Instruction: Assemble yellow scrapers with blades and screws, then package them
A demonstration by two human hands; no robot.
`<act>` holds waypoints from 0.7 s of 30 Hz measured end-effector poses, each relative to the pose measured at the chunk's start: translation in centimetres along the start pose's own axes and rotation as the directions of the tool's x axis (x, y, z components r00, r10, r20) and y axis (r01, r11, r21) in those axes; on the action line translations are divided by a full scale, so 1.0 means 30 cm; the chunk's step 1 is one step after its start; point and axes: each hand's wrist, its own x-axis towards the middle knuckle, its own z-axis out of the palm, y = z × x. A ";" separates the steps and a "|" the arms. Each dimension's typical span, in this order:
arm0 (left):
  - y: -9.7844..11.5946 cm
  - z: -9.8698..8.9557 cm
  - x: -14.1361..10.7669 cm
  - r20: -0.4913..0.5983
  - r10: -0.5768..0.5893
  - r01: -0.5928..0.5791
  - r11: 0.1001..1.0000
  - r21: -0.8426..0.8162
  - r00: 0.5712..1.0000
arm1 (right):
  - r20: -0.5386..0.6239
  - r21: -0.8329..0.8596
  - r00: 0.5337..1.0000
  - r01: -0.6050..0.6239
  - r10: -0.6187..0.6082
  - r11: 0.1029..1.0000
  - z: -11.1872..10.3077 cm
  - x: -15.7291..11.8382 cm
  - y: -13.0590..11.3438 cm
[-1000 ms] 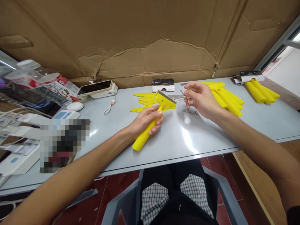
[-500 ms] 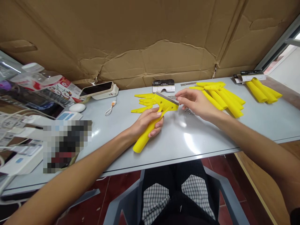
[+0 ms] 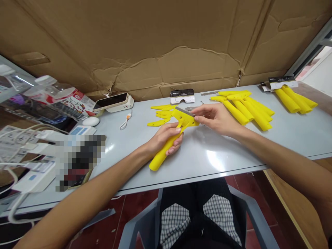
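My left fingers (image 3: 172, 130) curl around the handle of the yellow scraper (image 3: 162, 155); my right fingers (image 3: 198, 117) have just closed in, pinching beside its steel blade (image 3: 184, 111).

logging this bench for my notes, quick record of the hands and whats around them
left hand: grips the yellow scraper by its handle
right hand: fingertips at the scraper's head, beside its metal blade
nearby: yellow handles, flat yellow pieces
also on table: phone, mouse
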 end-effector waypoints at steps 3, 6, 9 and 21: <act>-0.011 -0.018 0.008 0.029 0.005 -0.004 1.000 -0.014 1.000 | 0.037 -0.015 0.999 -0.016 0.017 1.000 -0.003 0.002 0.006; -0.011 -0.033 0.012 0.054 -0.013 0.014 1.000 -0.010 0.998 | 0.043 -0.009 0.999 -0.021 0.021 1.000 -0.003 0.001 0.009; -0.002 -0.033 0.011 0.101 -0.043 0.041 0.999 0.018 0.994 | 0.030 -0.008 0.999 -0.023 0.023 1.000 -0.002 -0.002 0.009; 0.023 0.027 -0.003 0.006 -0.017 0.017 0.996 0.084 1.000 | 0.024 -0.001 1.000 -0.009 0.009 1.000 0.000 -0.003 -0.018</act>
